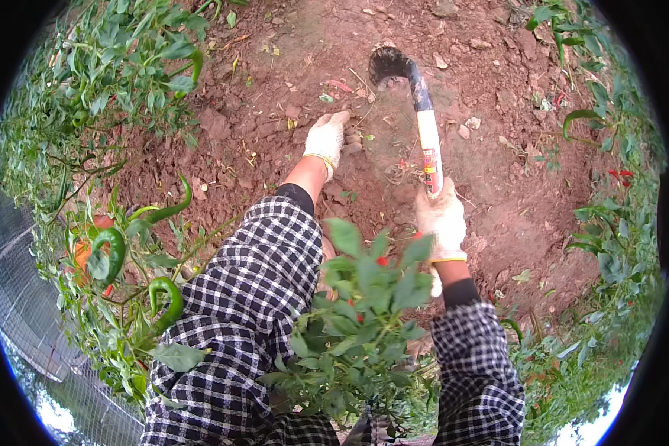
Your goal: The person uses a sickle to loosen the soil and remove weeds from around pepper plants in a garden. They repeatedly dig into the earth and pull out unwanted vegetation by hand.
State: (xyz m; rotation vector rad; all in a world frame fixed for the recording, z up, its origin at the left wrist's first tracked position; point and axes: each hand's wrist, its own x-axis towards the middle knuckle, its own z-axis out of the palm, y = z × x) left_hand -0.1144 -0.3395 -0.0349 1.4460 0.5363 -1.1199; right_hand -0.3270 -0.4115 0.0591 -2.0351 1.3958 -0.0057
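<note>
My left hand, in a white knit glove with a yellow-edged cuff, is low over the reddish soil. Its fingers are curled and partly turned from view, so whether anything is in them is unclear. A thin dry stalk lies just beyond the fingertips. My right hand, gloved the same way, grips the lower end of a short-handled hoe. The hoe has a pale handle with a printed sticker and a dark curved neck. Its rounded dark blade rests against the ground ahead.
A leafy pepper plant with small red spots rises between my forearms. Pepper plants with curled green peppers line the left side. More pepper plants stand on the right. Mesh netting is at the lower left. Small stones and a red pepper lie on the soil.
</note>
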